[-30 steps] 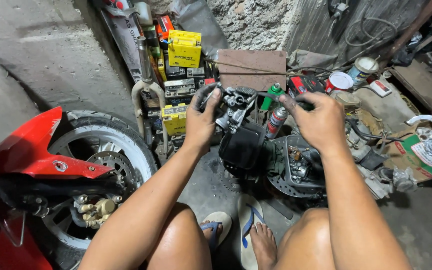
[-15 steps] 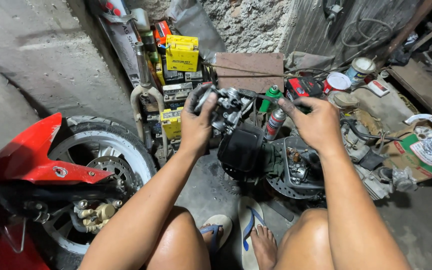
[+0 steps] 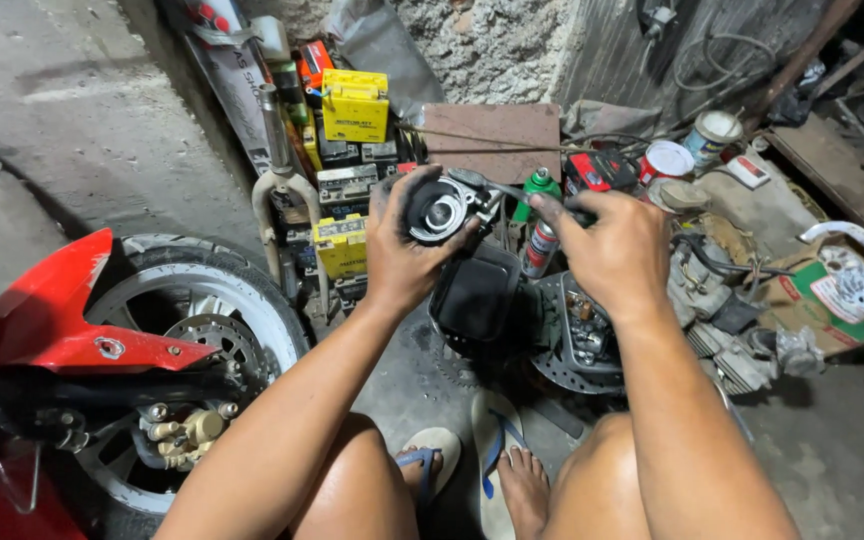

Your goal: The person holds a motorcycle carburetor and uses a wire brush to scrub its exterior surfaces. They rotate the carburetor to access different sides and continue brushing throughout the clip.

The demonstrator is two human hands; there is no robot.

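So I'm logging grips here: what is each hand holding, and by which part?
The left hand grips a round metal engine part around its body. The right hand pinches a thin dark tool by its near end.

My bare forearms without sleeves, grease-smudged fingers (image 3: pixel 550 208), bare knees, my feet in white flip-flops (image 3: pixel 492 440) with blue straps
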